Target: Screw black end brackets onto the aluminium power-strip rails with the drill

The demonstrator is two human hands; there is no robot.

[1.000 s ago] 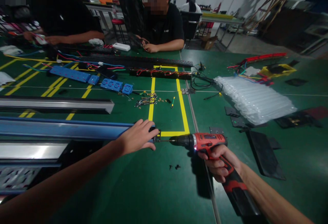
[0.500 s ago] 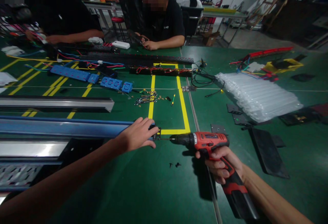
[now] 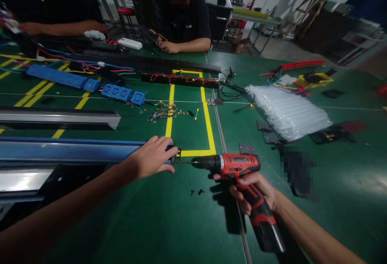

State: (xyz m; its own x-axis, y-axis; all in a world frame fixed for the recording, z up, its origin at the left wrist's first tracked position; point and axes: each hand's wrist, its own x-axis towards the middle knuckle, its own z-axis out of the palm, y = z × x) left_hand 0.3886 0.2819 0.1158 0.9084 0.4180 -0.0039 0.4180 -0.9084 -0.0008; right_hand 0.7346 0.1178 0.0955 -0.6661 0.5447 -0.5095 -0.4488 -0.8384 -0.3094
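Note:
My left hand (image 3: 152, 155) is wrapped over the right end of a long blue metal rail (image 3: 75, 150), where a small black end bracket (image 3: 177, 155) shows past the fingers. In my right hand (image 3: 254, 193) is a red and black cordless drill (image 3: 238, 164), gripped by its handle and lying level. Its long thin bit (image 3: 186, 162) points left and reaches the bracket; whether the tip sits in a screw is too small to tell. Several small black screws (image 3: 198, 192) lie on the green table below the bit.
Grey metal rails (image 3: 57, 117) lie at the left. Farther back are blue socket modules (image 3: 116, 92), wires, a black strip (image 3: 181, 80) and loose small hardware (image 3: 163, 112). Bubble wrap (image 3: 290, 113) lies at the right. Two people in black sit across the table (image 3: 121, 219).
The view has turned right, so everything sits farther left in the picture. The drill stays against the bracket, and my right index finger is now stretched farther forward.

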